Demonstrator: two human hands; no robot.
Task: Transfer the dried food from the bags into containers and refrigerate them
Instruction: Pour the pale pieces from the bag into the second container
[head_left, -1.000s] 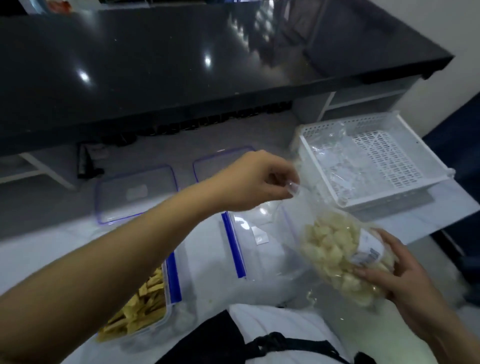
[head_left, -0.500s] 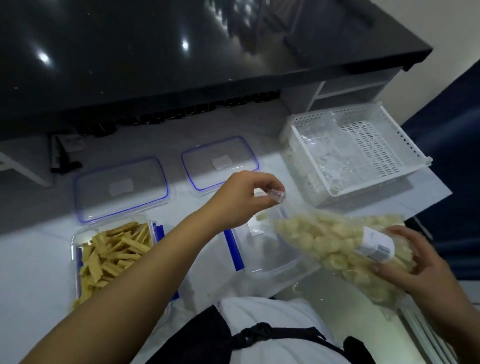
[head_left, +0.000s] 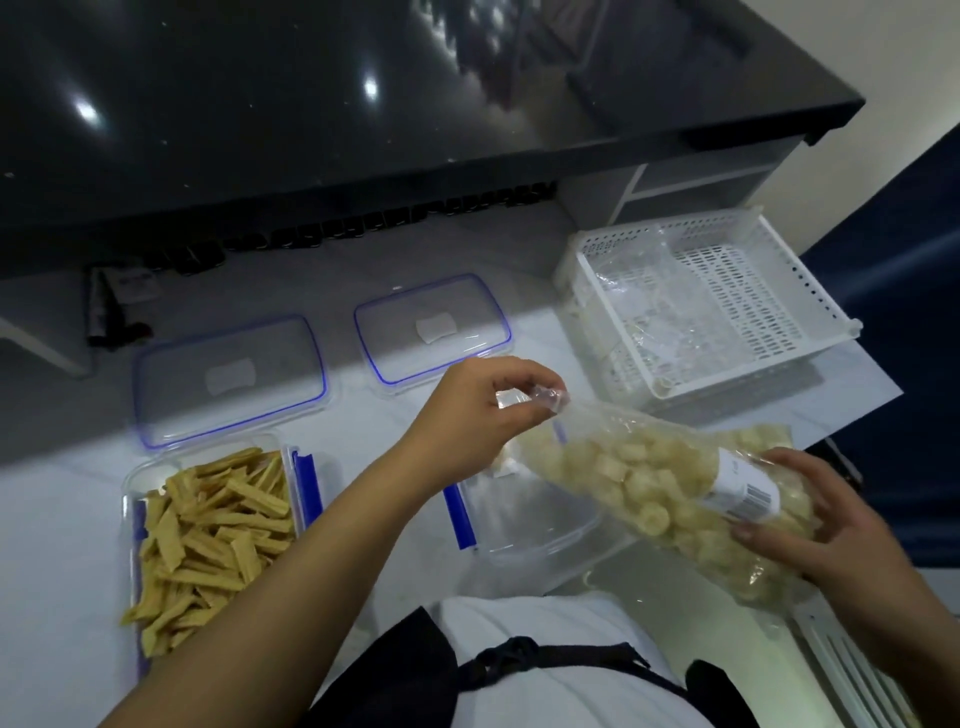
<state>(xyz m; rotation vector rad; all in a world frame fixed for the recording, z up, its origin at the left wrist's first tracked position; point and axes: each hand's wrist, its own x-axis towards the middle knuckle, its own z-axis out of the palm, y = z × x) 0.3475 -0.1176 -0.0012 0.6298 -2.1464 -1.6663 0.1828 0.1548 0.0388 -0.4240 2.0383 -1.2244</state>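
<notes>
Pinching the open mouth of the clear bag (head_left: 649, 483) of pale dried pieces, the left hand (head_left: 488, 415) is holding it over the empty container (head_left: 524, 525), while the right hand (head_left: 826, 514) is gripping its raised bottom end.

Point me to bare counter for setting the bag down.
Bare strip between the filled container and the empty container, though the left forearm crosses it. Far side is crowded: two lids, white basket. Bag hangs over the empty container.

Glossy black counter (head_left: 363, 104) — pale wall (head_left: 904, 67)
</notes>
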